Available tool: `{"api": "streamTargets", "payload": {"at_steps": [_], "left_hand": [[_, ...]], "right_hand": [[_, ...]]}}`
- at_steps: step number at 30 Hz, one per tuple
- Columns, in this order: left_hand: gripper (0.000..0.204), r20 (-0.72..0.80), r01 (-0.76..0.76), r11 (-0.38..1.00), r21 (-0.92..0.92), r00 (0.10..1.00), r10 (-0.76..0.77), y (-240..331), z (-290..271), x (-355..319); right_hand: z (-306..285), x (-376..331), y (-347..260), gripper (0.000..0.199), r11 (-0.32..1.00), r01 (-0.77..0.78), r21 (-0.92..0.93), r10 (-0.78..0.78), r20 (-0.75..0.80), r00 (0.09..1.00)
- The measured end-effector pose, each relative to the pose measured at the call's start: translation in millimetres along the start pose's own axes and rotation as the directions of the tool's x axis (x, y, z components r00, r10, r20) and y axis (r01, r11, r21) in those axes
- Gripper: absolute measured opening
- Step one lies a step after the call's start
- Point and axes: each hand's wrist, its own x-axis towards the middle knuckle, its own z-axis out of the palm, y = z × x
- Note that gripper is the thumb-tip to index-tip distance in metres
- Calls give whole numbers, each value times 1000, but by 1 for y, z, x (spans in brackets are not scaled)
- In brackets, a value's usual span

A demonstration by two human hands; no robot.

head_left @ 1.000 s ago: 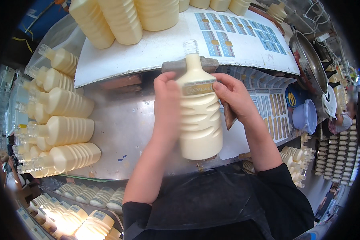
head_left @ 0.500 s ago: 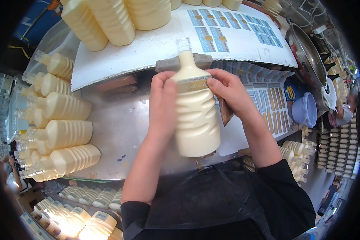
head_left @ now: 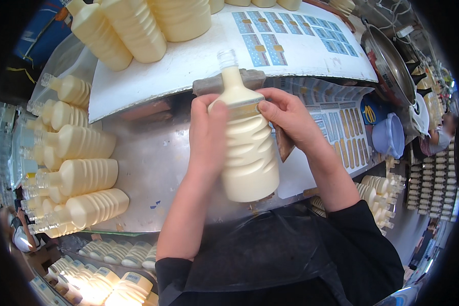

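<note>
Between my hands a cream-coloured ribbed bottle (head_left: 250,163) with a clear neck leans back, its shoulder resting near a grey padded support (head_left: 207,85). A narrow gold and grey label band (head_left: 243,108) runs across its upper front. My left hand (head_left: 206,125), slightly blurred, grips the bottle's left side, with the thumb on the band's left end. My right hand (head_left: 289,116) holds the right side, its thumb pressing the band's right end and its fingers behind. Below the right palm a brown flat piece (head_left: 284,145) sticks out; its kind and how it is held are hidden.
Filled bottles (head_left: 89,171) lie stacked on the left, and others stand on a white board (head_left: 188,56). Label sheets (head_left: 260,48) lie on that board; more label sheets (head_left: 341,135) are at right. Beyond sit a lilac bucket (head_left: 388,136) and a large metal pan (head_left: 392,66).
The view has shifted slightly. Both hands keep their hold on the bottle, and the left hand stays blurred along the label's left end.
</note>
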Motion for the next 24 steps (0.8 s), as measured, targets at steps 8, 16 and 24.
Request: {"api": "streamTargets", "payload": {"at_steps": [8, 16, 24], "left_hand": [[37, 22, 14, 983, -184, 1000, -10, 0, 0, -3], [39, -9, 134, 951, -280, 990, -142, 9, 4, -12], [34, 7, 230, 757, -612, 958, -286, 16, 4, -17]], "right_hand": [[-2, -2, -1, 45, 1000, 24, -19, -24, -19, 1000], [5, -25, -33, 9, 966, 256, 37, -232, -317, 920], [38, -42, -27, 25, -23, 730, -683, -781, 468, 414]]}}
